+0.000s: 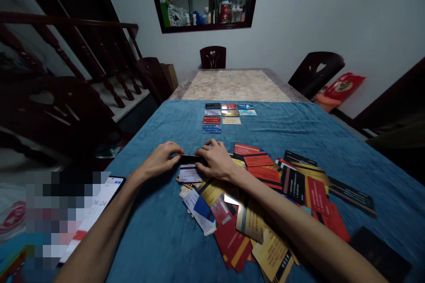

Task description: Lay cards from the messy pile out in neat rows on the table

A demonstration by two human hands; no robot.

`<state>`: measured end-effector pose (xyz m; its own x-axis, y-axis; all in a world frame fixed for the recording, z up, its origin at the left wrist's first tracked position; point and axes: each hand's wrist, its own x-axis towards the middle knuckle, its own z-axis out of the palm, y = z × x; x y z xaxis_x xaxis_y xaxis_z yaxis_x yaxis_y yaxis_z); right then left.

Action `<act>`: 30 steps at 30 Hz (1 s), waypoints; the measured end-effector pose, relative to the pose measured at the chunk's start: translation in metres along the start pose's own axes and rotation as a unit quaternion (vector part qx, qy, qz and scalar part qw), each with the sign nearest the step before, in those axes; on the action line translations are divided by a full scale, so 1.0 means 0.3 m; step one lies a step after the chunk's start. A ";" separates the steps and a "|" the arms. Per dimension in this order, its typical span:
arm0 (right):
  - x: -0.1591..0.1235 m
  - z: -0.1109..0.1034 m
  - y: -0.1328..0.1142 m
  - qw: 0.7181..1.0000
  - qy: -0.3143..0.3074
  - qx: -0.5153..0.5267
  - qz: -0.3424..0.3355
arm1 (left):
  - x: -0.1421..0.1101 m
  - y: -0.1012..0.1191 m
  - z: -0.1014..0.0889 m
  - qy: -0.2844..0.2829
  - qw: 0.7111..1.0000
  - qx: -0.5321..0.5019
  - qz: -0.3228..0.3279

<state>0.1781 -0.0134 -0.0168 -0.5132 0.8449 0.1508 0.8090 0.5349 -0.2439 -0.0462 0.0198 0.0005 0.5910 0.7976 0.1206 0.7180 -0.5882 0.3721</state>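
My left hand [163,158] and my right hand [215,158] meet over a dark card [189,158] and pinch it by its two ends just above the blue cloth [156,230]. Right under it lies a white-faced card [190,173] at the near edge of a loose heap of red, gold and black cards [265,203]. That heap spreads to the right beneath my right forearm. Farther up the cloth, several cards [226,116] lie sorted in neat rows.
A phone [99,205] lies at the cloth's left edge. A dark card holder [380,254] sits at the near right. Beyond the cloth the marble tabletop [234,85] shows, with dark chairs [213,57] around it and a stair rail on the left.
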 end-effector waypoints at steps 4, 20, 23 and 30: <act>0.012 0.021 0.019 1.000 0.014 -0.004 0.016 | 0.010 -0.020 0.027 0.066 0.997 -0.022 -0.013; 0.022 0.026 0.047 0.995 0.037 0.032 0.081 | 0.035 0.003 0.098 0.096 0.993 -0.047 -0.046; 0.022 0.028 0.049 0.994 0.046 0.044 0.087 | 0.038 0.004 0.102 0.099 0.992 -0.055 -0.055; 0.022 0.023 0.048 0.989 0.078 0.075 0.102 | 0.038 0.009 0.103 0.106 0.989 -0.085 -0.052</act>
<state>0.1843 -0.0001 -0.0259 -0.2836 0.9318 0.2268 0.8336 0.3564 -0.4220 -0.0261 0.0232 -0.0257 0.4145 0.8729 0.2575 0.6877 -0.4857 0.5395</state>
